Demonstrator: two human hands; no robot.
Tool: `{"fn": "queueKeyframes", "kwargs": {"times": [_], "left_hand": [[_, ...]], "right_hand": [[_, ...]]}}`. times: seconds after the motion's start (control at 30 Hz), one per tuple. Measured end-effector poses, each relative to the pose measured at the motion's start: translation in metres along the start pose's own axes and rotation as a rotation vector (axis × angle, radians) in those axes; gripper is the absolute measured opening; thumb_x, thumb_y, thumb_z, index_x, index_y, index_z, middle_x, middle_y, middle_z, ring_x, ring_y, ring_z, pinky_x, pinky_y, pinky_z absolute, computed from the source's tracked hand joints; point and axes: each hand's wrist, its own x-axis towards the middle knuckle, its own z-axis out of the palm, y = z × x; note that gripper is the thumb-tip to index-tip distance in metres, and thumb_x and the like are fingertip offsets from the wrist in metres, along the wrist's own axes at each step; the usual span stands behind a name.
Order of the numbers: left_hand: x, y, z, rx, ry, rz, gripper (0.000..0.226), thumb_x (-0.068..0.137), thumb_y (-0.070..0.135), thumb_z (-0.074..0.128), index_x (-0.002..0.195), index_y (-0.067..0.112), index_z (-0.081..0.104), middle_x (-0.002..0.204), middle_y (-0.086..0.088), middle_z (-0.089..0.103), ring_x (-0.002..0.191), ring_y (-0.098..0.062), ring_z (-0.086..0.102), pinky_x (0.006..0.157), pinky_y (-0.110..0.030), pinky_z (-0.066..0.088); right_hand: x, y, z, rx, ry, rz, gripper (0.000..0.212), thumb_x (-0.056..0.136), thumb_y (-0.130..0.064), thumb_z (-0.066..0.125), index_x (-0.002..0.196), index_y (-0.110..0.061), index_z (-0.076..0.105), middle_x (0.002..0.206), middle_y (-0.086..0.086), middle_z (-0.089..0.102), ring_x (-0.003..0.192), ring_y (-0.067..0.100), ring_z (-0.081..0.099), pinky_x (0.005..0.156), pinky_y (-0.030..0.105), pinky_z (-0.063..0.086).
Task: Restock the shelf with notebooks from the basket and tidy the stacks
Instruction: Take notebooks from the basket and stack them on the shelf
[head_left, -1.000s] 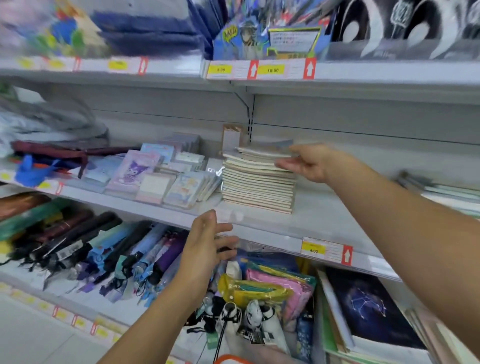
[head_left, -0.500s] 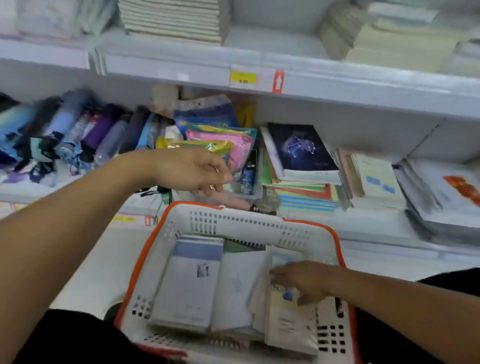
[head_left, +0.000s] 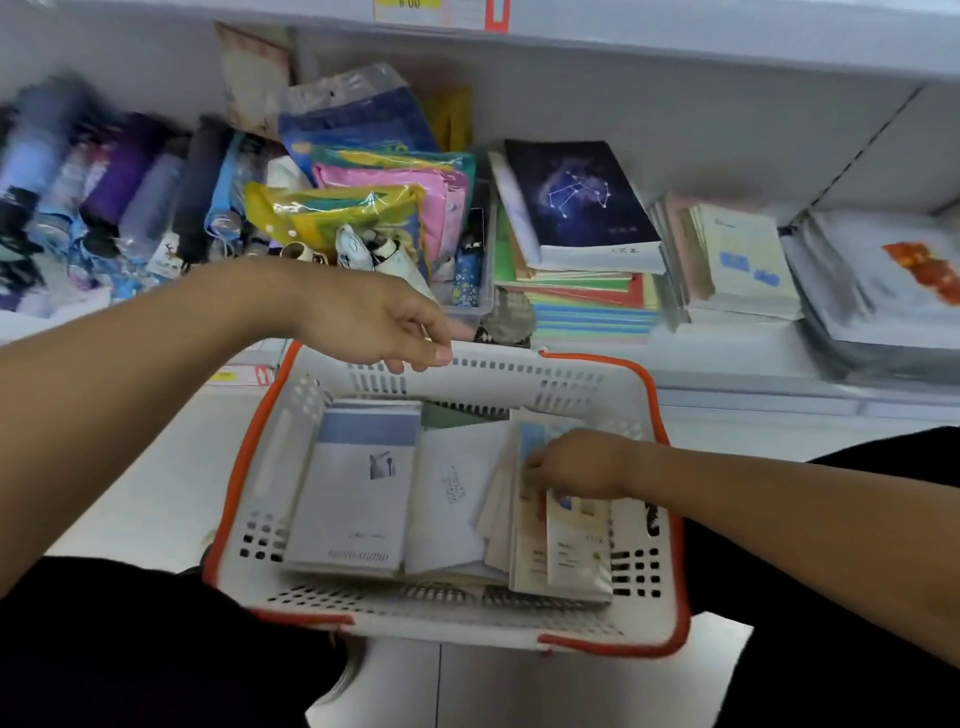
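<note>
the shelf (head_left: 727, 41) runs above and beyond both my hands, its lower tier already carrying notebook stacks (head_left: 582, 244) up past my right hand, some leaning and uneven. the basket (head_left: 670, 499) sits under me with several notebooks lying inside, so by my reckoning restocking is midway: plenty left to lift out, and tidying not finished. my left hand (head_left: 374, 322) hangs over the far rim of the basket, fingers loosely curled, holding nothing as far as i can see. my right hand (head_left: 582, 465) is down in the basket, fingertips curled onto the top notebook (head_left: 566, 535) of the pile on that side, pinching its upper edge. half a second back the scene was nearly the same, only my left hand has dropped closer to the rim and the view has tipped lower. a second back my right hand was up on a shelf stack.
</note>
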Motion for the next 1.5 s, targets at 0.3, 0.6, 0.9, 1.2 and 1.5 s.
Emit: {"fn": "queueKeyframes", "kwargs": {"times": [0.3,0.6,0.9,1.2,1.5], "left_hand": [[-0.015,-0.003,-0.009,0.354,0.017,-0.177,0.027,0.088,0.043,0.066,0.098,0.018,0.060,0.100,-0.005,0.062,0.088,-0.020,0.059,0.085,-0.042,0.052],[-0.027,-0.022,-0.020,0.495,0.161,-0.271,0.048,0.097,0.030,0.056,0.140,0.014,0.043,0.142,-0.005,0.047,0.127,-0.026,0.046,0.106,-0.042,0.039],[-0.027,-0.026,-0.026,0.387,0.256,-0.083,0.050,0.097,0.016,0.055,0.139,0.043,0.046,0.151,0.008,0.040,0.134,-0.018,0.040,0.109,-0.034,0.034],[-0.032,-0.014,-0.030,0.078,0.377,0.089,0.059,0.065,0.071,0.072,0.114,0.038,0.062,0.110,0.017,0.064,0.104,-0.008,0.058,0.095,-0.034,0.047],[-0.069,-0.039,-0.058,-0.633,0.866,0.343,0.089,0.087,-0.007,0.064,0.146,0.046,0.024,0.134,0.010,0.056,0.117,-0.009,0.060,0.091,-0.030,0.053]], "right_hand": [[-0.012,-0.042,-0.169,1.044,1.136,-0.147,0.022,0.087,-0.003,0.071,0.103,-0.002,0.055,0.100,0.009,0.057,0.071,0.019,0.069,0.056,0.030,0.057],[0.006,-0.008,0.017,0.052,-0.076,0.051,0.071,0.091,-0.033,0.066,0.153,-0.026,0.032,0.163,-0.006,0.020,0.148,0.022,0.021,0.116,0.040,0.031],[0.000,-0.005,-0.013,0.037,0.072,0.034,0.029,0.086,-0.035,0.053,0.091,-0.013,0.071,0.088,0.003,0.071,0.082,0.024,0.066,0.079,0.039,0.055],[-0.022,-0.027,-0.219,0.481,1.075,-0.078,0.007,0.084,-0.011,0.073,0.091,-0.008,0.074,0.078,-0.002,0.070,0.071,0.003,0.061,0.066,0.017,0.047],[-0.029,-0.028,-0.265,0.727,1.427,0.383,0.075,0.074,-0.037,0.085,0.133,-0.023,0.042,0.127,-0.004,0.039,0.117,0.009,0.044,0.086,0.002,0.036]]}}
